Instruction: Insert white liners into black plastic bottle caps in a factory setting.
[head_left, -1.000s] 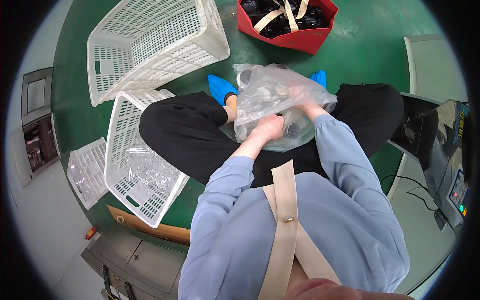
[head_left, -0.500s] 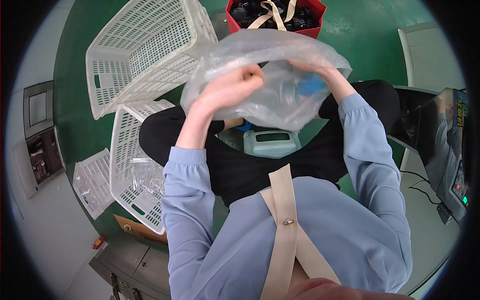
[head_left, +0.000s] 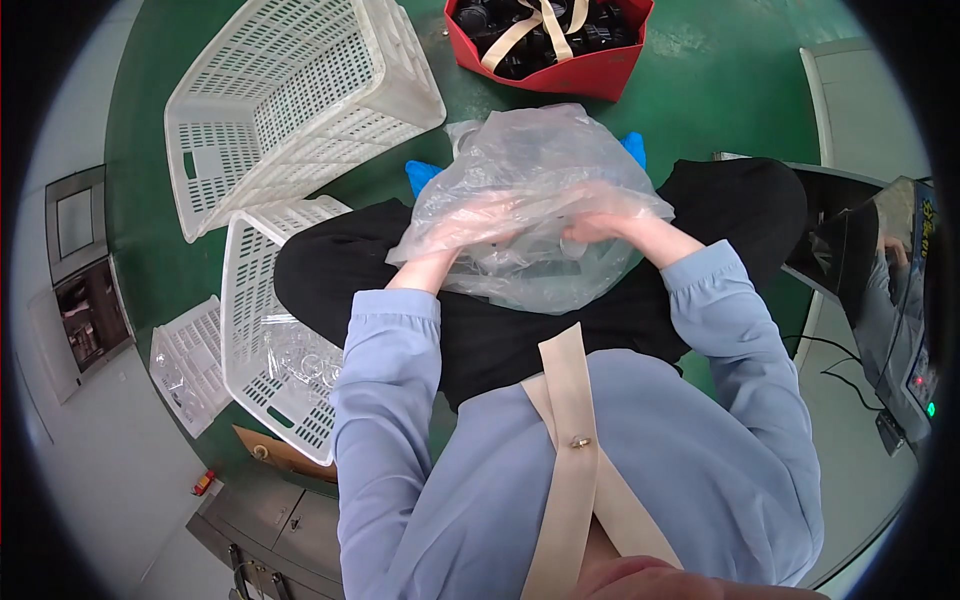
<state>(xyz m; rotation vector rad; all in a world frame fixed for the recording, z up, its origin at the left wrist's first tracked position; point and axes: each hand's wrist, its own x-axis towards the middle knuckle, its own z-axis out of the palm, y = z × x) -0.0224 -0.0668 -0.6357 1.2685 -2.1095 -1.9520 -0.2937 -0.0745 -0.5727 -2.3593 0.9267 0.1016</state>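
A large, thin translucent plastic bag point(head_left: 545, 140) is bunched over my lap, its near edge hanging loose toward me. My left hand point(head_left: 480, 215) is inside it from the left, the milky film over its fingers, so their shape is unclear. From the right, my right hand point(head_left: 605, 218) reaches in too, its fingers curled close to the bag's middle. What they hold, if anything, is blurred by the plastic. Some clear shapes show faintly between the hands, too indistinct to name.
A red bag point(head_left: 590, 78) of black parts with beige straps stands beyond my feet, which wear blue covers point(head_left: 421, 176). White perforated crates point(head_left: 300, 150) are at left; a lower crate point(head_left: 235, 330) holds clear plastic pieces. A dark screen-fronted machine point(head_left: 870, 270) stands at right.
The plastic bag has come down and nearer to my lap. Both hands have lowered; the left went from outside the film to under it. The red bag and blue foot covers show more fully.
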